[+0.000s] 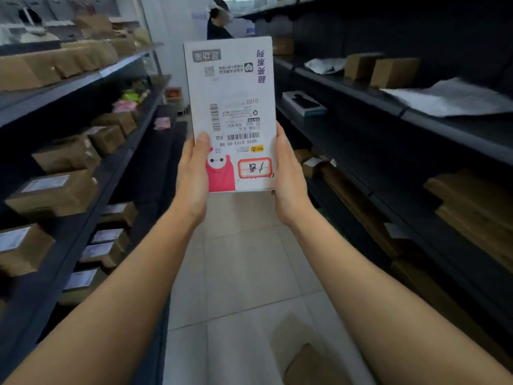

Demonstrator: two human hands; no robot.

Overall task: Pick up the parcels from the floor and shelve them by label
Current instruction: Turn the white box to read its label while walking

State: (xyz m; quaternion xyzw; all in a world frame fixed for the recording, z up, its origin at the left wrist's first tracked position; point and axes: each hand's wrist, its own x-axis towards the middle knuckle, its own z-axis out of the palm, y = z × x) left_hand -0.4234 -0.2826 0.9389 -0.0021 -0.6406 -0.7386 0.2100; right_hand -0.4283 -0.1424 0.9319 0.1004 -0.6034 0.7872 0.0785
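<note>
I hold a flat white parcel [231, 87] upright in front of me, in the middle of the aisle. It carries a shipping label with barcodes, purple print, a pink picture and a red-framed sticker, all upside down to me. My left hand [194, 176] grips its lower left edge, thumb on the front. My right hand [287, 176] grips its lower right edge. A brown cardboard parcel [302, 362] lies on the tiled floor at the bottom of the view, below my right forearm.
Dark metal shelves run along both sides of the aisle. The left shelves [116, 173] hold several brown boxes with labels. The right shelves [416, 112] hold boxes, white bags and flat cartons. A person [219, 20] stands at the far end of the aisle.
</note>
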